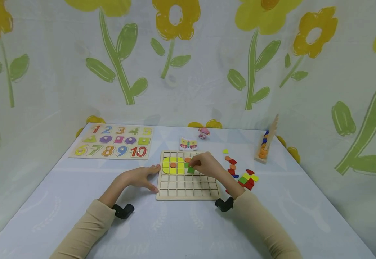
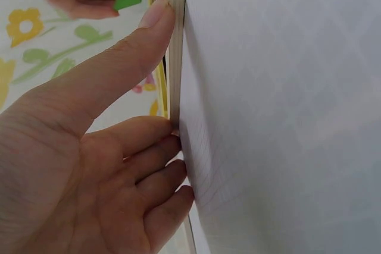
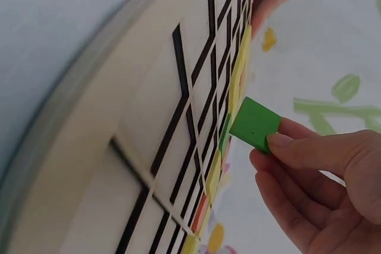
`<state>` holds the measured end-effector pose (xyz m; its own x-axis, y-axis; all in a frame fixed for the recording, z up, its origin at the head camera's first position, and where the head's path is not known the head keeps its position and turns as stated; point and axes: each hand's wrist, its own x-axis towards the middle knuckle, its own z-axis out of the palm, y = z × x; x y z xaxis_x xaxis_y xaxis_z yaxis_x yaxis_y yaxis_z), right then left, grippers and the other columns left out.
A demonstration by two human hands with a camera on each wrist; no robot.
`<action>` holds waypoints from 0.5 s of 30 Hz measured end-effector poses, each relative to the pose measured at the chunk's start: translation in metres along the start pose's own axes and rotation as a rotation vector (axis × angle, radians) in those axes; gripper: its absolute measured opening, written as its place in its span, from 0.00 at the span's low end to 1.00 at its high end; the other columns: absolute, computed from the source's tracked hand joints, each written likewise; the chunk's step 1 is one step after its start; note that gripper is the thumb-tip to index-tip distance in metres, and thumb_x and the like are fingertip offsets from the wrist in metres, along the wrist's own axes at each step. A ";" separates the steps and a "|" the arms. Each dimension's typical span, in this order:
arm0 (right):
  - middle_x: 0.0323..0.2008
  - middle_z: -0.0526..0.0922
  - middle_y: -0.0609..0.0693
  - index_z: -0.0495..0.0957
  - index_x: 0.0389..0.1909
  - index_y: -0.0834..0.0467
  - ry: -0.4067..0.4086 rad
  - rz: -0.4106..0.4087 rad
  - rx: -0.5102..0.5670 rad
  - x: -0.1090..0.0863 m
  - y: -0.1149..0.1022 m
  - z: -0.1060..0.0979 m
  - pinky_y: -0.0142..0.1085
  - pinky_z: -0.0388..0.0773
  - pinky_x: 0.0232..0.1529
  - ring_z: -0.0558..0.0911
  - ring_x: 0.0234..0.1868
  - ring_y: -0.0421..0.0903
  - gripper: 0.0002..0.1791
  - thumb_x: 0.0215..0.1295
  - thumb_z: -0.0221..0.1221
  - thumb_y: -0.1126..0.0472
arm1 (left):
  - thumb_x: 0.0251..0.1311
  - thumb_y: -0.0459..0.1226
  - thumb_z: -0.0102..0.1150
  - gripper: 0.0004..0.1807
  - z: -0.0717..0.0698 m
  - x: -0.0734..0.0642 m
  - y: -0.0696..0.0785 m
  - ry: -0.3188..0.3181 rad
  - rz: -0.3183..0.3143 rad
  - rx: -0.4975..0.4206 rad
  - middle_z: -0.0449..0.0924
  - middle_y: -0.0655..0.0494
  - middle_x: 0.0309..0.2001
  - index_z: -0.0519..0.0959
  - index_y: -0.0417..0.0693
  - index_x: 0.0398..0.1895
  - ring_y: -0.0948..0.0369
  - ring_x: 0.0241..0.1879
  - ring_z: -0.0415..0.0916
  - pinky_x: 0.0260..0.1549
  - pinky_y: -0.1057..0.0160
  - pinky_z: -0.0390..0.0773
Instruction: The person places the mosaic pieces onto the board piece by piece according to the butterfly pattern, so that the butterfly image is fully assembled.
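Observation:
A wooden grid board (image 1: 188, 197) lies on the table. Yellow pieces (image 1: 173, 171) around an orange disc (image 1: 173, 165) fill its upper left cells, with another orange disc (image 1: 187, 159) and a green piece to their right. My right hand (image 1: 204, 164) pinches a green square tile (image 3: 256, 124) between thumb and fingers, just above the board's surface. At the board's left edge, my left hand (image 1: 141, 177) rests with its thumb and fingertips spread against the rim, as the left wrist view also shows.
Loose red, yellow, green, orange and blue pieces (image 1: 248, 178) lie right of the board. Behind it are a butterfly pattern card (image 1: 188, 144) and a pink figurine (image 1: 204, 133). A number puzzle (image 1: 111, 141) lies back left; a wooden bead frame (image 1: 267, 140) stands back right.

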<state>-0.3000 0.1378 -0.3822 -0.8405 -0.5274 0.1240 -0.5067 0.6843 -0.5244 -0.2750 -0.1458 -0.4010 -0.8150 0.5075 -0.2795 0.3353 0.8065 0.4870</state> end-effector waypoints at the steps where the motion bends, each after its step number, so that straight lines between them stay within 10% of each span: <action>1: 0.34 0.86 0.50 0.86 0.37 0.61 -0.003 0.001 -0.008 0.002 -0.001 0.002 0.31 0.81 0.41 0.81 0.33 0.42 0.07 0.60 0.63 0.72 | 0.47 0.53 0.72 0.55 0.000 0.000 0.000 0.000 -0.001 0.001 0.48 0.43 0.75 0.54 0.42 0.74 0.47 0.73 0.45 0.69 0.45 0.49; 15: 0.33 0.86 0.49 0.87 0.33 0.60 -0.013 0.015 -0.130 0.010 -0.005 0.013 0.36 0.80 0.45 0.81 0.37 0.44 0.07 0.57 0.65 0.73 | 0.47 0.53 0.72 0.55 0.000 0.001 0.001 0.003 -0.022 0.003 0.49 0.44 0.74 0.55 0.43 0.74 0.48 0.73 0.45 0.69 0.46 0.48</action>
<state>-0.3037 0.1225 -0.3892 -0.8459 -0.5229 0.1054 -0.5157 0.7511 -0.4123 -0.2755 -0.1447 -0.4012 -0.8239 0.4886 -0.2873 0.3185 0.8184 0.4784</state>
